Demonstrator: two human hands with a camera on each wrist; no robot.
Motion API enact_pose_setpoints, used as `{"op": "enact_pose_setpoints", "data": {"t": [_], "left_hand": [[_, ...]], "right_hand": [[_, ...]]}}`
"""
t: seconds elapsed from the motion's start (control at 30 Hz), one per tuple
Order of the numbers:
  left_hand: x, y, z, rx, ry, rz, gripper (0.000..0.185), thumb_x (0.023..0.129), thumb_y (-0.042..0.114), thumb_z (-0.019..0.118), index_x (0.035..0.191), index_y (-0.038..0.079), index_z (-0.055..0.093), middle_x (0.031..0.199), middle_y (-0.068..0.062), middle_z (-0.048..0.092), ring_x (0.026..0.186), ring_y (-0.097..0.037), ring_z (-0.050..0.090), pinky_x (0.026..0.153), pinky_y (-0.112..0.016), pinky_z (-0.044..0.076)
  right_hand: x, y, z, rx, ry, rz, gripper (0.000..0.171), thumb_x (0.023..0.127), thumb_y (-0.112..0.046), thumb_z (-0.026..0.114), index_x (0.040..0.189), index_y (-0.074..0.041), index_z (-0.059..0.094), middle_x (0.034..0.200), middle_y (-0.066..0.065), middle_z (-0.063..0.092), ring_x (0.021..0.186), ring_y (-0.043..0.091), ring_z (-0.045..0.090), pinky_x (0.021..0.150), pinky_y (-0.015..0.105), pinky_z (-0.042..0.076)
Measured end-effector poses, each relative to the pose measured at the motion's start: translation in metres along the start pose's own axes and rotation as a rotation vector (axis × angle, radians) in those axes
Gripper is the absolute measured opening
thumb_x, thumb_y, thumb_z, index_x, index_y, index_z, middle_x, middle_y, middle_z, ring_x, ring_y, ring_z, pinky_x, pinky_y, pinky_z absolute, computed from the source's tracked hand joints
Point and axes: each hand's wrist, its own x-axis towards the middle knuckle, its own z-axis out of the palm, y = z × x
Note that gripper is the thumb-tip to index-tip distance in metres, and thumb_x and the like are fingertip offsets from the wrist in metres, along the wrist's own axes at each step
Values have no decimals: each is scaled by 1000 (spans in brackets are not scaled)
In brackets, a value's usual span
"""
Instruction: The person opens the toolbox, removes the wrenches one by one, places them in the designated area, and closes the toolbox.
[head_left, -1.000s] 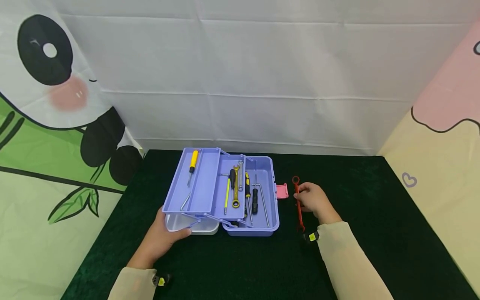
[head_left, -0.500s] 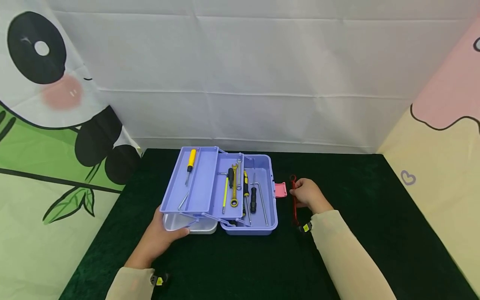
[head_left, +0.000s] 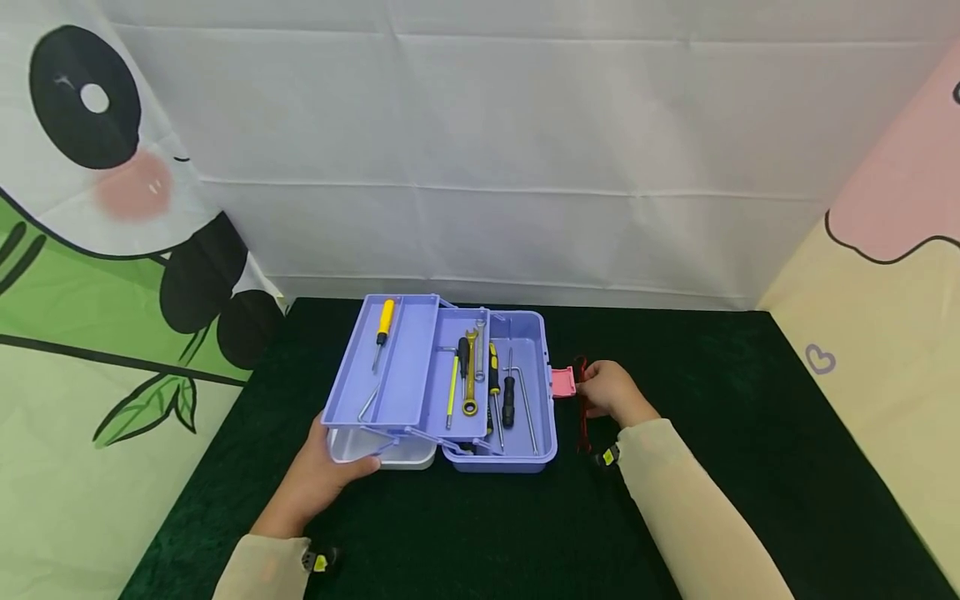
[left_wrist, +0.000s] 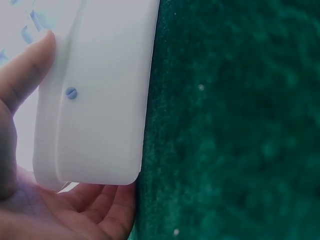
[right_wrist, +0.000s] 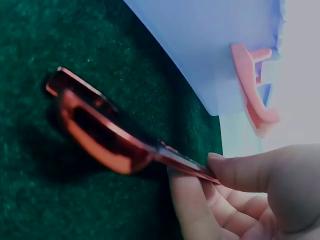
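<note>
While the left hand [head_left: 324,477] grips the near corner of the white lid [head_left: 382,448] that lies under the toolbox's swung-out tray, thumb on one face and fingers curled beneath it as the left wrist view shows, the right hand [head_left: 609,392] pinches a red wrench [head_left: 582,421] between thumb and fingers. The wrench sits just to the right of the purple toolbox [head_left: 525,454], near its pink latch [head_left: 562,382], with its far end raised off the dark green cloth [head_left: 750,467] and its near open-jawed end low over the cloth (whether that end touches the cloth cannot be told). In the right wrist view the wrench [right_wrist: 115,137] runs slantwise from the cloth up into the fingertips [right_wrist: 235,170], and the latch [right_wrist: 252,90] stands just beyond on the toolbox wall. The toolbox stands open, its upper tray [head_left: 390,358] swung out to the left and holding a yellow-handled screwdriver [head_left: 382,329] and a hex key [head_left: 367,406]. The lower tray holds a gold spanner [head_left: 471,375], several dark and yellow-handled screwdrivers [head_left: 493,379] and a long metal key [head_left: 525,404]. A white backdrop [head_left: 480,167] hangs behind the table, with a panda picture [head_left: 97,167] on the left.
</note>
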Motion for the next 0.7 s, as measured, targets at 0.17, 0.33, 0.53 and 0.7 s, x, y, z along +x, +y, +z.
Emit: {"op": "enact_pose_setpoints", "data": {"t": [0.17,0.33,0.53,0.7], "left_hand": [[1,-1,0,9,7,-1,133,80,55,85,165,19,-10,168,-24,13,145,-48,27,114,-74,18],[1,-1,0,5,9,5,132,80,55,85,165,18,-9,167,-24,14,145,-48,28,115,-73,18],[1,-1,1,-11,3,-7,133,79,55,86,165,19,-10,168,-23,14,145,-48,28,114,-74,18],[0,-2,1,-15,4,-2,132,81,54,85,165,19,-10,168,-23,14,144,-47,28,115,-73,17]], "right_hand": [[-1,-4,0,-71,23,11,12,103,-9,62,109,1,59,99,20,60,78,29,66,64,32,61],[-1,-5,0,-131,43,16,14,101,-10,64,108,0,59,97,20,61,77,29,68,63,31,61],[-1,-1,-1,-149,66,1,14,100,-8,67,106,1,59,96,20,61,75,28,67,63,32,61],[0,0,-3,-134,53,5,15,100,-8,68,108,0,58,99,20,61,77,28,66,62,32,61]]}}
